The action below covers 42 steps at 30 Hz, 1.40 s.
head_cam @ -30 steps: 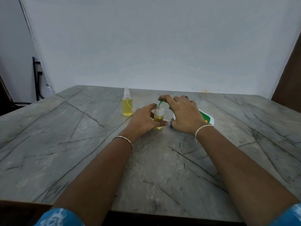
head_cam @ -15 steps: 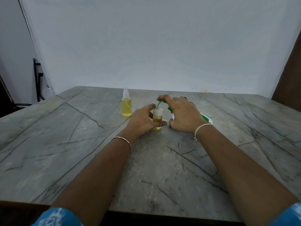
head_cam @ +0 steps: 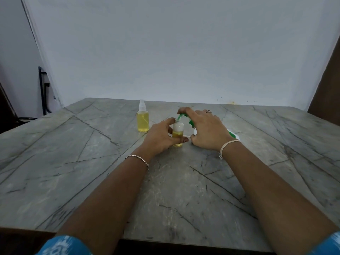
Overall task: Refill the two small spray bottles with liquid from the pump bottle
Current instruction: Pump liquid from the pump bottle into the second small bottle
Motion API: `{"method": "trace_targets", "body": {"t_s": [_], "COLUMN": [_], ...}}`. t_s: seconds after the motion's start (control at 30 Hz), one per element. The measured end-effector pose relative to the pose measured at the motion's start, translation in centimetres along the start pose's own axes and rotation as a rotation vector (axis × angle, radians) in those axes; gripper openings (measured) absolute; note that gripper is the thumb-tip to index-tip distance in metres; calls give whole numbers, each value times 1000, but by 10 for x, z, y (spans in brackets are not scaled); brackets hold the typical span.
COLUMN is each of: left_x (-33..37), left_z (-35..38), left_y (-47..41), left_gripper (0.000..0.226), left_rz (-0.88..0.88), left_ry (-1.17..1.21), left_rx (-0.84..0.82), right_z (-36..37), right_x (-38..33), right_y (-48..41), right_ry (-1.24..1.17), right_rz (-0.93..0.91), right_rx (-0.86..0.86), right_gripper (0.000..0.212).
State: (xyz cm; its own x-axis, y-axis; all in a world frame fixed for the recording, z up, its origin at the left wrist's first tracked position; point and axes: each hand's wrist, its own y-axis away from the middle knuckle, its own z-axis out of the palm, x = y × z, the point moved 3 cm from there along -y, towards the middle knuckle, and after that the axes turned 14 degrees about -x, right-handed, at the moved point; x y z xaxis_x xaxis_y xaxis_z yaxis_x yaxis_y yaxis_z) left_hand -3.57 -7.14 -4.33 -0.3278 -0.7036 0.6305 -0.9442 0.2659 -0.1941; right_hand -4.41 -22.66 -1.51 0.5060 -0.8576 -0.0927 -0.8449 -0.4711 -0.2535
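Your left hand point(head_cam: 161, 138) grips the open bottle point(head_cam: 178, 132) at mid-table point(head_cam: 92, 162); it is part full of yellow liquid. Your right hand point(head_cam: 207, 129) curls round the tilted pump bottle point(head_cam: 233, 134), its green spout at the open mouth. The hand hides most of the green-and-white label, and no writing is legible. The capped bottle point(head_cam: 143, 119) stands just left, slightly farther.

left grip point(head_cam: 160, 138) curled, right grip point(head_cam: 208, 130) curled palm-down, close together

Showing clear, glossy plastic on the capped spray bottle point(head_cam: 143, 119) and the open spray bottle point(head_cam: 178, 129), green plastic on the pump bottle point(head_cam: 191, 123), and smooth, matt, veined stone on the table point(head_cam: 88, 162).
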Motion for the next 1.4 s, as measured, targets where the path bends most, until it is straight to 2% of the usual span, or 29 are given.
{"method": "trace_targets", "body": {"t_s": [0.17,0.33,0.57,0.77,1.13,1.4], "left_x": [1,2,1,-1,0,-1], "left_z": [-1,0,0,0,0,0], "left_y": [1,2,0,-1,-3,-2], "left_gripper": [82,76,76,58,73,68], "left_rz": [9,23,17,30,29,32], "left_ry": [-16,-18,-17,-10,-20,-2], "left_rx": [7,14,6,19,-14,-1], "right_z": [-2,-1,0,0,-3,-1], "right_x": [-2,-4,0,1,-4,-6], "right_y": [-3,-6,1,2,-1,1], "right_ry": [-7,-4,22,26,-36,-26], "right_rz": [0,-3,-28,-51,-33,-20], "right_rx": [12,30,25,37,11,38], "right_gripper": [68,65,84,80,74,75]}}
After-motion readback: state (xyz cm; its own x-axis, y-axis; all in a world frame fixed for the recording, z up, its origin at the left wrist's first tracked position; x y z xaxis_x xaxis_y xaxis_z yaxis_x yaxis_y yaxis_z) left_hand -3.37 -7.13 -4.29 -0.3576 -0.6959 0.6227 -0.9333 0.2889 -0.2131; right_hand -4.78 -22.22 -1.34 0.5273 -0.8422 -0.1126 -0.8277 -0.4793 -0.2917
